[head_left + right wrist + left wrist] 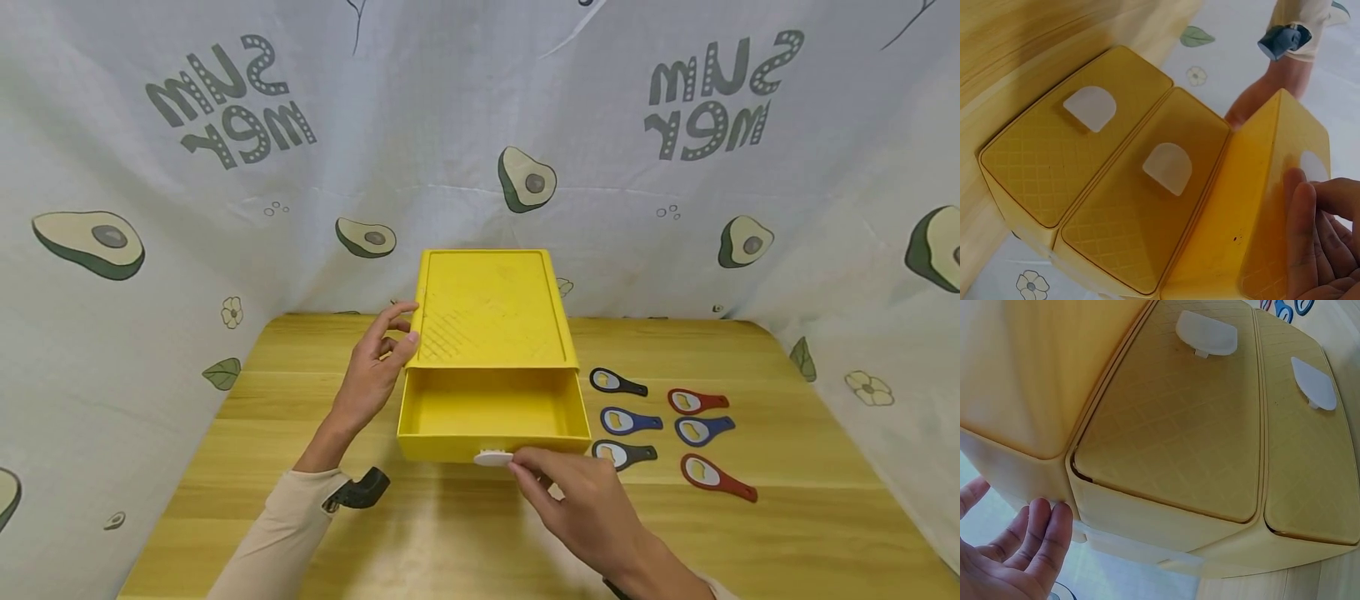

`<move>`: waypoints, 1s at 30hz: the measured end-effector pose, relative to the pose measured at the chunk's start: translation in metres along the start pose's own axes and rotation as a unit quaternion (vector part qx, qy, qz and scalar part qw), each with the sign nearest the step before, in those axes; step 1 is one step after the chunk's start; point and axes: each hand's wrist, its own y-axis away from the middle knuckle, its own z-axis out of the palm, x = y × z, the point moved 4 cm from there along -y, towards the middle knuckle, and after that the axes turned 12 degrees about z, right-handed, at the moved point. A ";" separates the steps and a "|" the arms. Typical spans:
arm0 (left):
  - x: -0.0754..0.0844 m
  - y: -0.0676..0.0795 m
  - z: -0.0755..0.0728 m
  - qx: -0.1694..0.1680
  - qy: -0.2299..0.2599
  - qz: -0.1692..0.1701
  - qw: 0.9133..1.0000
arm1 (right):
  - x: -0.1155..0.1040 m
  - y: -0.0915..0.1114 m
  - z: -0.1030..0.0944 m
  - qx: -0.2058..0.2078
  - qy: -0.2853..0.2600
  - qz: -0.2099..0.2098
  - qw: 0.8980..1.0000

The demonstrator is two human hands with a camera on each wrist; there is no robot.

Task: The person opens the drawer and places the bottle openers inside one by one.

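A yellow drawer cabinet (491, 308) stands on the wooden table. Its top drawer (442, 450) is pulled out toward me, and the bare yellow inside shows. My right hand (585, 504) pinches the white handle (489, 458) on that drawer's front between thumb and fingers. On the left side of the cabinet, near its top edge, my left hand (375, 362) rests its fingertips, and the left wrist view shows that hand (1029, 550) with fingers extended against the side wall. Two lower drawers, with white handles (1169, 169), are closed.
Several bottle openers lie right of the cabinet, among them a black one (618, 382), a blue one (630, 420) and a red one (720, 478). Behind the table (810, 500) hangs a white cloth (450, 125) printed with avocados.
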 end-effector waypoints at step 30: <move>0.001 -0.003 0.000 -0.005 0.002 0.009 1.000 | -0.017 0.023 -0.006 0.012 0.023 -0.045 0.999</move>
